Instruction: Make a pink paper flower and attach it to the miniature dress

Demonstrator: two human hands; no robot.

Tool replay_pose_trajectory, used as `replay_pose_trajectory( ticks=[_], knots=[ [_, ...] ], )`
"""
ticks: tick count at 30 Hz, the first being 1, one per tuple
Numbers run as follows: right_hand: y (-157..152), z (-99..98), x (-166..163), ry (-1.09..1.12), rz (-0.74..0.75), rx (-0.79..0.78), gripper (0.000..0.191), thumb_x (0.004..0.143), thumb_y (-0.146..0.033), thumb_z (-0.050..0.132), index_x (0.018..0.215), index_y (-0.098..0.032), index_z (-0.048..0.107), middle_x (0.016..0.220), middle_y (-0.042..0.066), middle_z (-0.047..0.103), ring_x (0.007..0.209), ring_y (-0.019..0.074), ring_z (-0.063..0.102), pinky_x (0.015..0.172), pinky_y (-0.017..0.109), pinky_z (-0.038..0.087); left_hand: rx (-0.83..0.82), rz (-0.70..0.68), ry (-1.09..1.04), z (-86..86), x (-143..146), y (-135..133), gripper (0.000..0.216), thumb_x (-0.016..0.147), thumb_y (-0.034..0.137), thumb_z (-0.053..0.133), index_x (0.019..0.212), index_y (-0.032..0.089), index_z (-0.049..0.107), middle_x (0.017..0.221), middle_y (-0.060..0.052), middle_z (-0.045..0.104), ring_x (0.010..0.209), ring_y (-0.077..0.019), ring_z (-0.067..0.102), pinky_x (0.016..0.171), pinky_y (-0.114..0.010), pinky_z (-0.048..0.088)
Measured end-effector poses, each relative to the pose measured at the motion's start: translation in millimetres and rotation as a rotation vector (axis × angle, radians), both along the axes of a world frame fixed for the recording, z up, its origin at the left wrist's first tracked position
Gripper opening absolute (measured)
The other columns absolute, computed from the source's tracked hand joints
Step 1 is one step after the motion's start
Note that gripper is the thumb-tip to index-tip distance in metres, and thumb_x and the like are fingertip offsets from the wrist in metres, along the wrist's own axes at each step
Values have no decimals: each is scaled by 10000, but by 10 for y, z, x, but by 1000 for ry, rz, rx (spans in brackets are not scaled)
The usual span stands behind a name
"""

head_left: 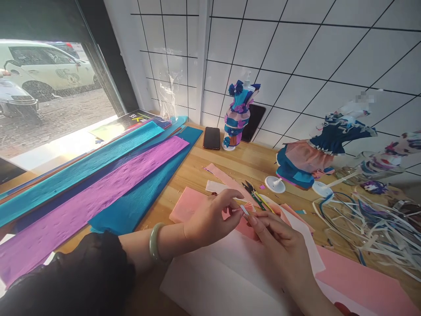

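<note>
My left hand (210,219), with a pale green bangle on its wrist, is closed in a pinch at the narrow end of a small pleated pink paper piece (249,206), which fans out between my hands. From the other side, my right hand (283,239) pinches the same piece between thumb and fingers. A short white strip (244,210) lies against the pleats at my fingertips; whether it is stuck on I cannot tell. Below both hands, white paper sheets (223,274) are spread over the table, and a folded pink crepe paper (184,204) sits beside my left hand.
Scissors (252,193) lie beyond my hands. Long crepe paper strips, including a purple one (108,188), cover the left side. A phone (212,138) and a paper-dressed figure (237,116) stand near the tiled wall. Another dressed figure (305,158) and tangled strips (371,228) occupy the right.
</note>
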State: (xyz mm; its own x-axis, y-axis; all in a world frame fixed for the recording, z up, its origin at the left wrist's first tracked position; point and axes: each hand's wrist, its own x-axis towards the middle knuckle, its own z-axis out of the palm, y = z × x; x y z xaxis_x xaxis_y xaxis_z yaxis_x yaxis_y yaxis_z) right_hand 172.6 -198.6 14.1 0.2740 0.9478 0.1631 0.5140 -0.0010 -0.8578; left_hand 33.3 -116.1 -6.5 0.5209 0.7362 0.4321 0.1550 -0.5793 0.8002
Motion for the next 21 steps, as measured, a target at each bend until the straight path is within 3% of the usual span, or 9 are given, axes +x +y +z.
replay_pose_trajectory(
  ticks=[5,14,21],
  knots=[
    [1,-5,-11,0,-1,-13,311,807,-364,547,532,-221,565,695,10,599,662,157,550,532,232,435,48,-24,24,19,-7,-1,93,787,152,476,785,199,556,697,5,621,650,-100,547,663,-219,421],
    [-2,-33,-9,19,-5,-32,313,807,-358,549,523,-227,551,685,9,602,710,163,560,515,233,417,19,-19,-17,19,14,-7,142,765,104,490,764,191,602,721,8,660,666,-97,570,657,-210,434],
    [22,-39,-11,21,-20,-48,330,812,-374,538,521,-221,566,738,30,628,732,181,578,507,248,415,-228,-60,-69,48,31,-29,136,758,108,518,767,188,628,756,2,681,724,-111,604,682,-217,460]
  ],
)
